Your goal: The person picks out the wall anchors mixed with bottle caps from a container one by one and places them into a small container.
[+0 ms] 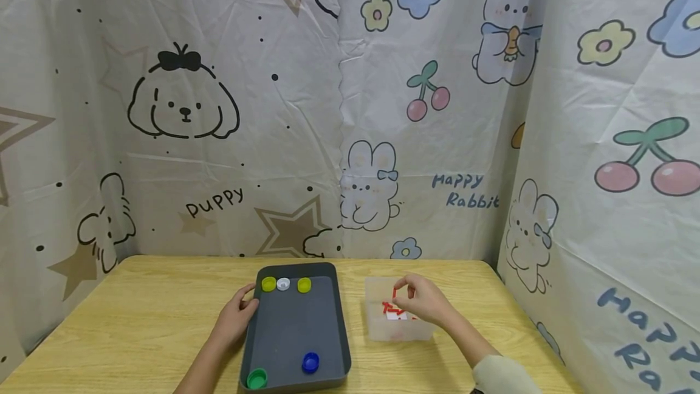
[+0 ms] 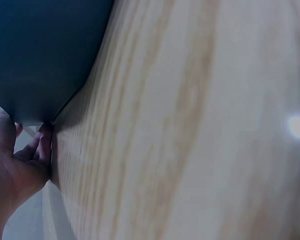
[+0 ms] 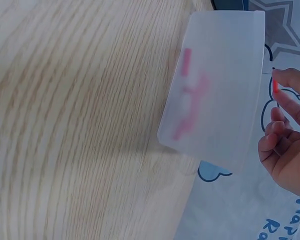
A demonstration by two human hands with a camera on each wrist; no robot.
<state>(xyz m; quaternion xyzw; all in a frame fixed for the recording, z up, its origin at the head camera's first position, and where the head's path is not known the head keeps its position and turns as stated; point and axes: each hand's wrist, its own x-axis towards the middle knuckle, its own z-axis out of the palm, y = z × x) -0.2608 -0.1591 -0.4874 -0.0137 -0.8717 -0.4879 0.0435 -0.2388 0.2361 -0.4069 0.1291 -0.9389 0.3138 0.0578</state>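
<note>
At the long left side of a dark grey tray (image 1: 295, 333), my left hand (image 1: 232, 321) holds its edge, thumb at the rim. The left wrist view shows this hand (image 2: 20, 165) at the tray's dark outer wall (image 2: 40, 60). My right hand (image 1: 423, 303) pinches a small red stick (image 1: 395, 292) upright between thumb and index finger, above a translucent plastic box (image 1: 399, 332). Several more red sticks (image 1: 391, 307) lie inside that box. In the right wrist view the red stick (image 3: 275, 86) shows at the fingertips, beside the box's rim.
In the tray lie two yellow caps (image 1: 268, 284) and a white cap (image 1: 283, 284) at the far end, with a green cap (image 1: 256, 379) and a blue cap (image 1: 310, 362) near the front. A printed curtain (image 1: 229, 157) hangs behind the wooden table (image 1: 147, 315).
</note>
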